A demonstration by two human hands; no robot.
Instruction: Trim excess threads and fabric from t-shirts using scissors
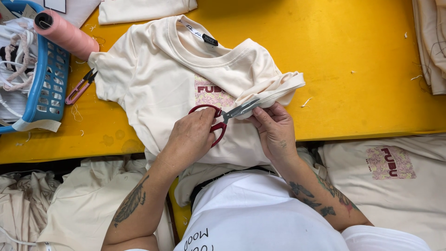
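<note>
Seen from the head camera, the left hand (190,137) grips red-handled scissors (223,116), blades at the folded hem the right hand (274,130) pinches, trimming apparently underway on the cream T-shirt (153,88) spread mid-desk (353,56), snips (80,87) at nine o'clock.

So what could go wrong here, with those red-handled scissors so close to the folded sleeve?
1. The scissors in the left hand have their blades right at the folded sleeve; a stray snip might cut the cream T-shirt itself.
2. The right hand pinches the fabric beside the blade tips, so its fingers could get nicked.
3. The pink thread cone leans on the blue basket and might roll off.
</note>
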